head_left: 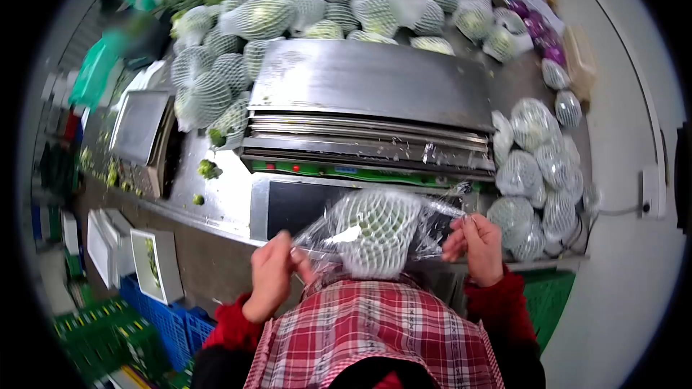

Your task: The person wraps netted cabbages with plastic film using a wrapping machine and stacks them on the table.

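Note:
In front of my body, a vegetable in a white foam net (378,230), with green showing through, sits in clear plastic film (427,229). My left hand (276,274) pinches the film's left end with bent fingers, slightly blurred. On the other side, my right hand (476,245) grips the film's right end between thumb and fingers. The film is stretched out to both sides of the netted vegetable. Just beyond it stands a film-wrapping machine (375,75) with a metal top and a dark plate (299,205) at its front.
Many netted vegetables (263,18) are heaped behind and left of the machine. Film-wrapped ones (533,173) are piled at right. Broccoli pieces (207,168) lie on the metal table (223,205). A scale (140,126) stands at left; crates (108,331) are on the floor.

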Available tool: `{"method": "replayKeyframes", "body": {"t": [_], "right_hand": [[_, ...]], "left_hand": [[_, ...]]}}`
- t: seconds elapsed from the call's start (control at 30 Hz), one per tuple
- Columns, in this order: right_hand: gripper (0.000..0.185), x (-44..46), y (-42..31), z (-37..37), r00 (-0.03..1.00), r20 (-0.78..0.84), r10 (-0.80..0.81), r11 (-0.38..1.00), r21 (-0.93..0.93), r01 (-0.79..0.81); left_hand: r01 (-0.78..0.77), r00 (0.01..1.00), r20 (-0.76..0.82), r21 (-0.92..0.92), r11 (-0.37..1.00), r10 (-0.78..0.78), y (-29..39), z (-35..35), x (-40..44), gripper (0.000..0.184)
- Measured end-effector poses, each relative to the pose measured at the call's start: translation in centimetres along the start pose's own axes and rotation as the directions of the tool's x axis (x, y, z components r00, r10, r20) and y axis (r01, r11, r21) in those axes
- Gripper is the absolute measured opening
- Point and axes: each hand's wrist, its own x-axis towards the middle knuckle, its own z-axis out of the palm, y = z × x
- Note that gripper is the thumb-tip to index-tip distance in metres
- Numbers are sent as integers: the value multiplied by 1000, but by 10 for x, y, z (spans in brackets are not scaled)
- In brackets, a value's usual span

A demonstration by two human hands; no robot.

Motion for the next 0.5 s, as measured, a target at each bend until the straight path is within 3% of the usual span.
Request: {"method": "replayKeyframes", "body": {"t": [0.03, 0.1, 0.13, 0.17, 0.2, 0.23, 0.27, 0.3, 0.33, 0.43, 0.5], "right_hand": [[29, -13, 13, -11, 992, 46, 118, 992, 41, -120], [30, -36, 58, -20, 933, 77, 350, 935, 34, -354], [32, -39, 83, -19, 900, 50, 434, 900, 21, -435], [34, -36, 119, -17, 904, 102, 416, 904, 62, -423], [32, -30, 151, -6, 874, 144, 464, 879, 48, -475], [25, -23, 175, 18, 868, 95, 488, 872, -88, -481], [23, -11, 203, 37, 970, 148, 195, 929, -346, -134], [23, -11, 158, 64, 923, 153, 352, 902, -320, -291], [23, -14, 160, 83, 941, 118, 317, 910, -317, -267], [25, 1, 159, 114, 957, 157, 243, 923, -341, -178], [27, 8, 148, 118, 939, 242, 245, 942, -290, -171]], "left_hand": [[56, 998, -19, -68, 996, -57, 6, -6, -18, 38], [280, 959, -55, 43, 959, -277, -30, -41, -18, 38], [374, 927, -42, 200, 906, -374, -51, -44, -6, 36], [441, 890, -47, 344, 829, -454, -75, -45, 7, 34], [330, 931, 28, 364, 871, -364, -102, -22, 18, 26], [214, 958, 101, 372, 903, -269, -129, 1, 29, 19], [47, 961, 245, 301, 952, -125, -158, 13, 41, 20], [-65, 934, 357, 200, 978, -11, -169, 17, 43, 22], [-181, 898, 428, 148, 972, 102, -171, 24, 49, 24], [-603, 754, 447, 184, 776, 481, -120, 43, 49, 35], [-808, 567, 487, 170, 564, 665, -72, 56, 38, 44]]}}
